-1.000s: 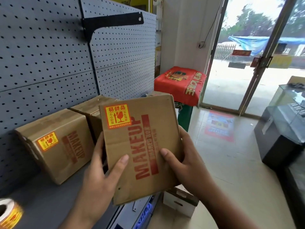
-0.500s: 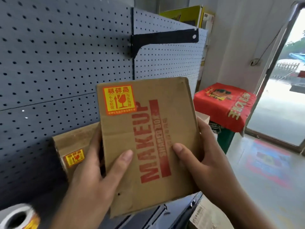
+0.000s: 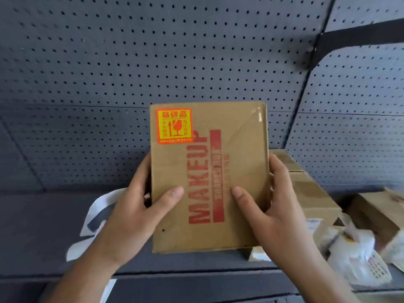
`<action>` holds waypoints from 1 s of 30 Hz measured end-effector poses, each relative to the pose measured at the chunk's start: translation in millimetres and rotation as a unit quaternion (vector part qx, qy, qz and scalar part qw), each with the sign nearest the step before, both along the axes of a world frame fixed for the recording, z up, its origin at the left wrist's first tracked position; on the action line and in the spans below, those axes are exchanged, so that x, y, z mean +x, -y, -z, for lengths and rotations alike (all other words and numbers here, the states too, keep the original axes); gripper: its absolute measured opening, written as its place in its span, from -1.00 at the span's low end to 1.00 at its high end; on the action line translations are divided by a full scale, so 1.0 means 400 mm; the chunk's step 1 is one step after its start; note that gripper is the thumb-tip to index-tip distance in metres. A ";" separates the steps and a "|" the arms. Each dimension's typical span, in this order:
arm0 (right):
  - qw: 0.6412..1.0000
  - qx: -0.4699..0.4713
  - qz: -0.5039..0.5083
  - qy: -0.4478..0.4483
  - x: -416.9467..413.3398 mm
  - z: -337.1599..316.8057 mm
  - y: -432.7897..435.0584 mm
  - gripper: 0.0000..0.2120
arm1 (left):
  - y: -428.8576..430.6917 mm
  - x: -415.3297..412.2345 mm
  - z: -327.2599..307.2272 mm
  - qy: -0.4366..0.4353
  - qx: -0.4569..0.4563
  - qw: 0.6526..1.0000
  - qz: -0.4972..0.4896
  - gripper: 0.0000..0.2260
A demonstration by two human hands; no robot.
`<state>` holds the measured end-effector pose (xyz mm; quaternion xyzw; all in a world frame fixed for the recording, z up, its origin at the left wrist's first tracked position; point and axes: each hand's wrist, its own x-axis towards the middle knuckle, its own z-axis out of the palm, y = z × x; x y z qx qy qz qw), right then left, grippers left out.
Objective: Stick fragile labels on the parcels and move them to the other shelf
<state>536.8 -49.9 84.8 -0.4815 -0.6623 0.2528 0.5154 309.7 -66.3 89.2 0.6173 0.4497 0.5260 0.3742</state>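
Left hand and right hand clasp the parcel, fragile label already on, apparently not yet set on the shelf below them.

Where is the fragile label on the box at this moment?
Head view, centre: the label is stuck in the upper left corner of the box, which the left hand and right hand hold.

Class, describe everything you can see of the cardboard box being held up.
The box is brown cardboard, creased diagonally near its upper right corner, with MAKEUP printed in red up its front. A red-and-yellow label sits at its upper left corner. The left hand and right hand grip its sides, thumbs on the front, over a grey shelf.
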 end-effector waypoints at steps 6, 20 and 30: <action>0.999 -0.004 -0.037 -0.008 -0.034 0.082 -0.003 -0.39 | 0.013 -0.045 0.090 -0.035 -0.029 0.998 -0.034 -0.41; 0.993 -0.115 0.004 -0.007 0.000 0.262 0.018 -0.36 | -0.045 -0.038 0.314 -0.076 -0.087 0.993 -0.011 -0.07; 0.979 -0.199 0.031 0.023 0.005 0.318 -0.005 -0.41 | -0.089 -0.018 0.402 -0.108 -0.114 0.988 -0.009 -0.04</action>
